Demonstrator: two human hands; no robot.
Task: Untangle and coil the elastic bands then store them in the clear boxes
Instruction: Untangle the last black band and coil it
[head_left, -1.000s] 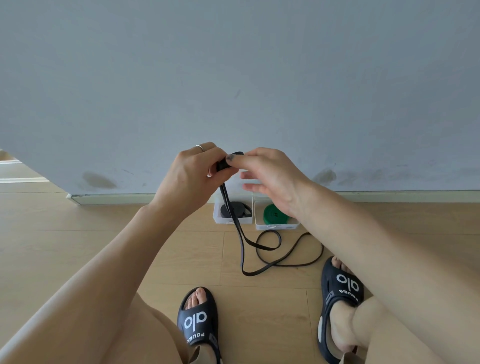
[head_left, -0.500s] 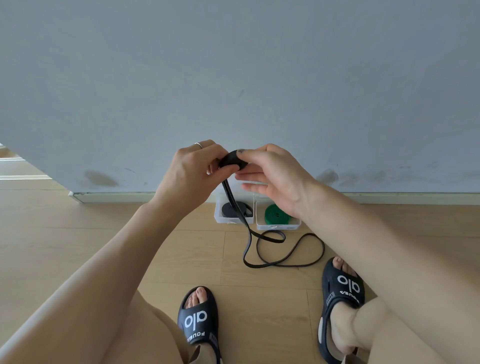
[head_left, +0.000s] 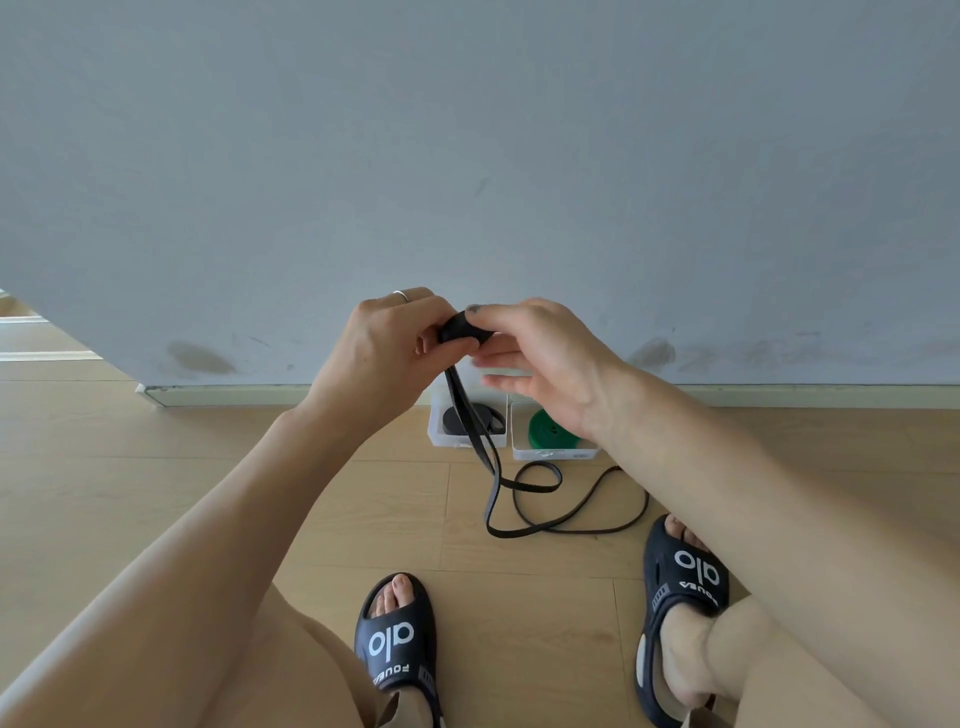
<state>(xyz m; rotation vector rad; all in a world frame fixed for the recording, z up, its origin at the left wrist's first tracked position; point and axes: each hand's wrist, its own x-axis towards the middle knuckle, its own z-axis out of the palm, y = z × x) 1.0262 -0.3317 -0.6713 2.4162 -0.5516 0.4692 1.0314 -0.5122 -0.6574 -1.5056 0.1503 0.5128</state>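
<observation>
My left hand (head_left: 387, 353) and my right hand (head_left: 540, 358) both pinch a small coil of a black elastic band (head_left: 460, 328) held in the air in front of the wall. The rest of that band (head_left: 524, 486) hangs down and lies in loose loops on the wooden floor. Below my hands, against the skirting, stand two clear boxes. The left box (head_left: 439, 436) holds a coiled black band (head_left: 453, 419). The right box (head_left: 550, 453) holds a coiled green band (head_left: 548, 431).
A grey wall (head_left: 467, 156) rises just behind the boxes. My two feet in black slides (head_left: 395, 639) (head_left: 685, 571) rest on the floor on either side of the trailing band. Wooden floor stretches away to the left.
The coil between my fingers has grown thicker. The loose band on the floor has been drawn up and toward the boxes, leaving shorter loops.
</observation>
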